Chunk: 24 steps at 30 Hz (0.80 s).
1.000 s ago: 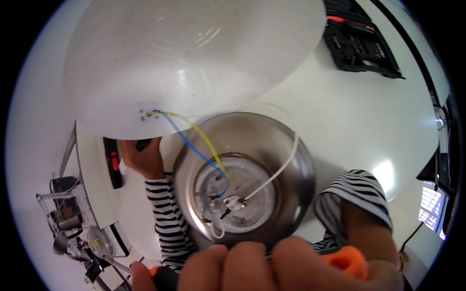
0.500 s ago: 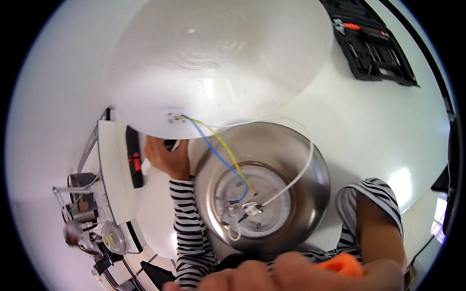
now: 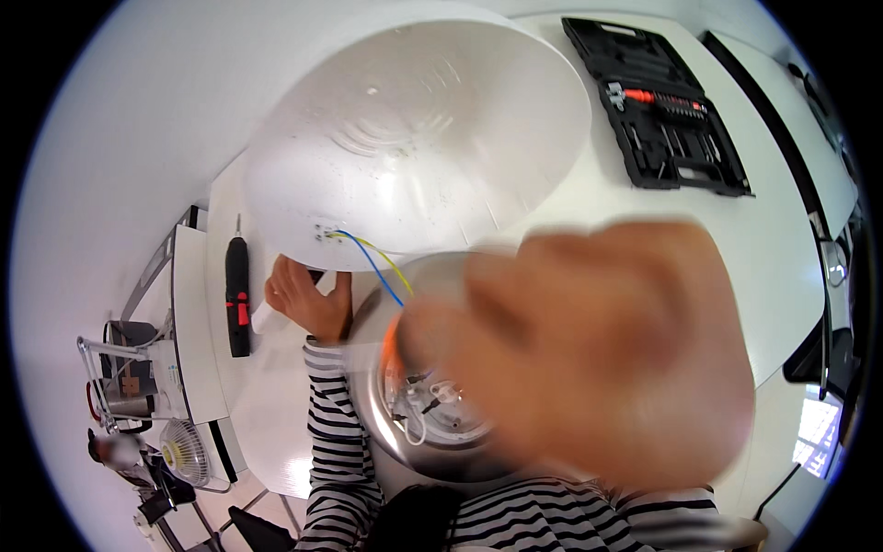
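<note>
My left hand [image 3: 311,299] grips the near-left rim of a large white round dish [image 3: 432,120], fingers and thumb bent at its edge. Blue and yellow wires [image 3: 372,260] run from a hole near that rim toward a brushed-metal bowl [image 3: 382,432] in front of me. Inside the bowl show a white connector [image 3: 447,394] and a short white cable loop. Close to the camera my right hand [image 3: 598,340], smeared by motion, hides the bowl's right side. It is closed on an orange object [image 3: 392,354], mostly hidden, whose kind I cannot make out.
A black cordless screwdriver [image 3: 238,299] with red buttons lies on the white table [image 3: 736,276] at left. At the far right sits an open black tool case [image 3: 681,147]. A small fan [image 3: 184,453] and a metal-armed lamp [image 3: 97,377] stand beyond the left side.
My right hand has risen from the lower edge to over the bowl, bringing the orange object forward. My left hand stays at the dish's rim. The view has shifted, showing more of the tool case.
</note>
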{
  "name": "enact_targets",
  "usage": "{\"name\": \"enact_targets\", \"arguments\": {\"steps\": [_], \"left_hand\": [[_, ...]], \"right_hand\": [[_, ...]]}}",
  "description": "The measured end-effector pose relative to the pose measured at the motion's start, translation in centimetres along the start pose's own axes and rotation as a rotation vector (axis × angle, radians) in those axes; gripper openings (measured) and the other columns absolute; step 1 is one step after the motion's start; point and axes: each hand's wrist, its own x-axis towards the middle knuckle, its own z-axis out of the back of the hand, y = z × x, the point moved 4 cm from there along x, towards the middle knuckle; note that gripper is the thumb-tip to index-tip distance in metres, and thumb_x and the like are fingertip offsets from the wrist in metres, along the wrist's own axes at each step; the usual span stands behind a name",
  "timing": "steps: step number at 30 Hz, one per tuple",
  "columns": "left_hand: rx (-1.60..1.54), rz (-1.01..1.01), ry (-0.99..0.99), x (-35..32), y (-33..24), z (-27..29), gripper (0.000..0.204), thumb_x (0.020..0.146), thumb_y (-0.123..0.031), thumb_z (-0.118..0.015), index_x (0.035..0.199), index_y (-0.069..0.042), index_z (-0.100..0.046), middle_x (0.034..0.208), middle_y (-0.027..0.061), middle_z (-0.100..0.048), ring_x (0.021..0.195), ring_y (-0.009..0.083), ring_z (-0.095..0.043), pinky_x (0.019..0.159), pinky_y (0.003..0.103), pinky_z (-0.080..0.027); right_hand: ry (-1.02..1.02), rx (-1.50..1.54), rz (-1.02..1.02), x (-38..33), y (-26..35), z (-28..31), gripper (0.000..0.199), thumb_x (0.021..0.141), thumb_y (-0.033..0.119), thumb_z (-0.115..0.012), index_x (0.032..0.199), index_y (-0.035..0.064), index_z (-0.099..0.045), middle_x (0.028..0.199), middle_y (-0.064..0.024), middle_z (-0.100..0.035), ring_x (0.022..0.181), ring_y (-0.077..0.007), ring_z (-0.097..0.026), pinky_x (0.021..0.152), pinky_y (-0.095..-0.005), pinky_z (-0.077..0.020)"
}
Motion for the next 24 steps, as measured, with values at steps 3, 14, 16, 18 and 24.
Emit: {"name": "enact_targets", "arguments": {"steps": [3,14,16,18,24], "left_hand": [[-0.016,-0.028,-0.044,-0.1,0.3,0.1,0.053,0.067,-0.034,-0.070,0.108,-0.004,-0.054,0.106,0.0113,-0.055,0.102,0.0260,-0.050,0.089,0.039,-0.028],[-0.055,0.037,-0.051,0.5,-0.6,0.3,0.044,0.067,-0.031,-0.070,0.101,-0.008,-0.057,0.109,0.0101,-0.053,0.099,0.0235,-0.050,0.087,0.037,-0.028],[-0.033,0.034,-0.050,0.5,-0.5,0.5,0.043,0.067,-0.031,-0.070,0.101,-0.008,-0.057,0.109,0.0095,-0.053,0.099,0.0228,-0.050,0.087,0.037,-0.028],[-0.031,0.033,-0.043,0.6,-0.6,0.4,0.043,0.067,-0.031,-0.070,0.101,-0.008,-0.057,0.109,0.0089,-0.054,0.099,0.0221,-0.050,0.088,0.037,-0.027],[-0.033,0.025,-0.057,0.8,-0.7,0.4,0.042,0.068,-0.032,-0.071,0.100,-0.008,-0.057,0.108,0.0073,-0.054,0.099,0.0205,-0.050,0.088,0.036,-0.026]], "right_hand": [[-0.007,-0.142,-0.035,2.0,-2.9,-2.2,0.012,0.067,0.016,-0.065,0.078,0.0125,-0.062,0.064,-0.0033,-0.057,0.056,-0.0213,-0.057,0.048,-0.0335,-0.0416],[0.020,-0.011,0.067,6.0,-6.4,-8.1,0.017,0.070,0.015,-0.065,0.086,0.0114,-0.063,0.071,-0.0048,-0.059,0.067,-0.0247,-0.058,0.058,-0.0356,-0.0438],[-0.001,-0.019,0.079,6.0,-6.1,-7.8,0.018,0.070,0.016,-0.065,0.087,0.0111,-0.063,0.072,-0.0047,-0.060,0.068,-0.0247,-0.058,0.058,-0.0357,-0.0439],[-0.013,-0.022,0.074,5.9,-6.2,-7.6,0.020,0.070,0.016,-0.065,0.089,0.0108,-0.063,0.074,-0.0043,-0.061,0.070,-0.0248,-0.059,0.058,-0.0358,-0.0439],[0.005,-0.040,0.082,5.8,-6.1,-7.7,0.020,0.070,0.015,-0.065,0.089,0.0105,-0.063,0.076,-0.0050,-0.062,0.072,-0.0253,-0.059,0.059,-0.0361,-0.0443]]}}
